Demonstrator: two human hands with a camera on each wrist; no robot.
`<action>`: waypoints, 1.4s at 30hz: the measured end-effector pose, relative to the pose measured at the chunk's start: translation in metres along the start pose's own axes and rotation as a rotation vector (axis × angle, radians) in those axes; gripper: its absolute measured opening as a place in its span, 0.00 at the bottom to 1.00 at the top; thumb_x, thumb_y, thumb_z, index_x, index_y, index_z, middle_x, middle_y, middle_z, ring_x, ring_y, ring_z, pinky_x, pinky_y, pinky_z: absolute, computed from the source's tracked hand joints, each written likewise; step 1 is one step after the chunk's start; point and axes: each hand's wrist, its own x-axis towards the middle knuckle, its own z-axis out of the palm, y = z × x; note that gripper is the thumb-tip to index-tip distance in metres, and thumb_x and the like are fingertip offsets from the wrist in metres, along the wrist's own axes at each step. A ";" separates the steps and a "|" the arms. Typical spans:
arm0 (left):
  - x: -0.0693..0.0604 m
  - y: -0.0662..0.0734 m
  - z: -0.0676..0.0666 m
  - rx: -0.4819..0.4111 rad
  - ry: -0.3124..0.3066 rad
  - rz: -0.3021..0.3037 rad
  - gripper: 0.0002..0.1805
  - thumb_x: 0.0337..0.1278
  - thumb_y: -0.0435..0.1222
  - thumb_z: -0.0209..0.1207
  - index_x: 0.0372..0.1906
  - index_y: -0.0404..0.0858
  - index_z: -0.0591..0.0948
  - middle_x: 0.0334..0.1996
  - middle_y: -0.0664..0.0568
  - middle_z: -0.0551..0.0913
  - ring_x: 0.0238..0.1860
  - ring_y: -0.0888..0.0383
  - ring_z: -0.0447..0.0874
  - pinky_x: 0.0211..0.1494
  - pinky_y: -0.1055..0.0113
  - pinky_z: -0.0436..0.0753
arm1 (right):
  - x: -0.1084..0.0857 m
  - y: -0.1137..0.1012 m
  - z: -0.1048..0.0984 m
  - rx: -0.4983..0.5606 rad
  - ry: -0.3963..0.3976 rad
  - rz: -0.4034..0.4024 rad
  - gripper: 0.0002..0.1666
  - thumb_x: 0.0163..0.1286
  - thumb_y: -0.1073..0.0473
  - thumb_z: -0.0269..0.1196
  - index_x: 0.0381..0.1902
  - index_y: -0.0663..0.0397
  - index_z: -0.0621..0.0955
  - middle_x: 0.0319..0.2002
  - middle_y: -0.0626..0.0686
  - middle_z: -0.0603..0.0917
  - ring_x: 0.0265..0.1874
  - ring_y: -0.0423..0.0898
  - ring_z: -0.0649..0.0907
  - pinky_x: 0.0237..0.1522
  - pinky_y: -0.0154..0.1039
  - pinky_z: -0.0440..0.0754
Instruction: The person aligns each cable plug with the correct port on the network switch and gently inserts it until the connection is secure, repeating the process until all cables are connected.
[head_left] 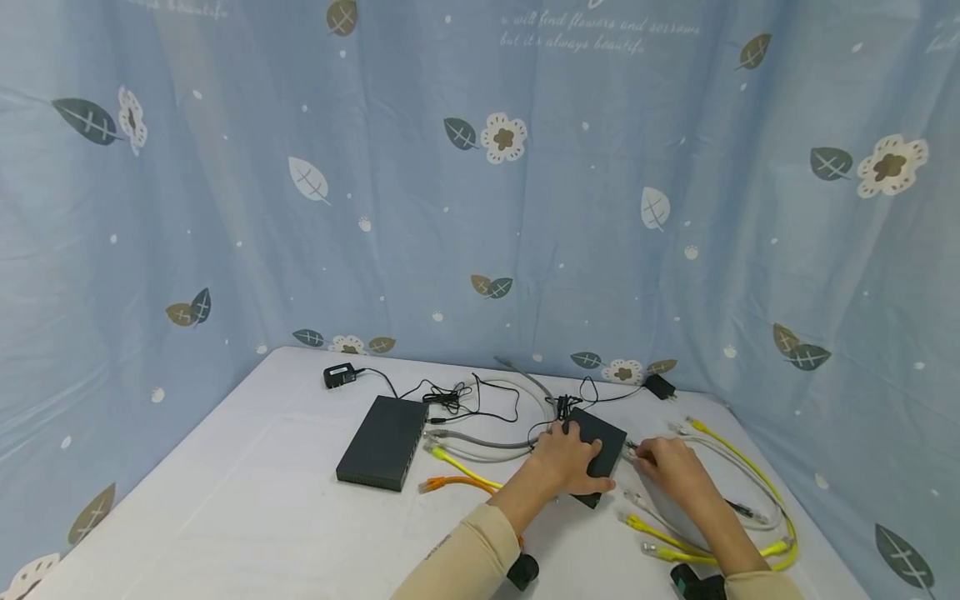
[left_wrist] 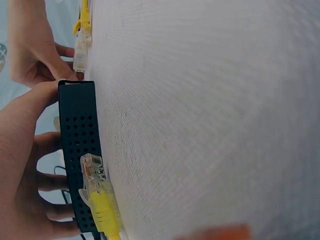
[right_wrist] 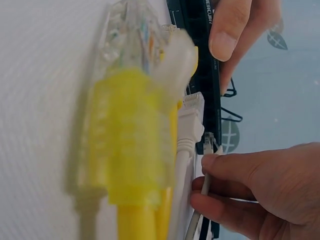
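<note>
My left hand point(head_left: 566, 462) rests spread on top of the right-hand black box point(head_left: 604, 442); the left wrist view shows its thumb and straight fingers against the top face of the box point(left_wrist: 79, 125). At the box's port side, my right hand point(head_left: 675, 471) pinches a cable end. The right wrist view shows a clear plug point(right_wrist: 209, 142) on a grey cable between thumb and fingers of my right hand point(right_wrist: 265, 185), right at the ports. Whether the plug sits inside a port, I cannot tell. A white plug point(right_wrist: 191, 117) lies beside it.
Another black box point(head_left: 384, 442) lies to the left. Black adapters point(head_left: 340, 375) point(head_left: 659, 386) with bundled cords lie at the back. Yellow point(head_left: 667, 553) and white cables curve across the right side. An orange cable point(head_left: 453, 481) and grey cables point(head_left: 480, 440) lie between the boxes.
</note>
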 end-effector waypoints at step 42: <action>-0.001 0.001 0.000 -0.009 0.005 -0.007 0.41 0.53 0.77 0.40 0.72 0.70 0.62 0.72 0.50 0.66 0.69 0.43 0.69 0.59 0.55 0.80 | -0.009 0.000 -0.002 0.016 -0.048 0.013 0.04 0.62 0.59 0.69 0.33 0.54 0.87 0.26 0.46 0.83 0.24 0.38 0.80 0.26 0.38 0.79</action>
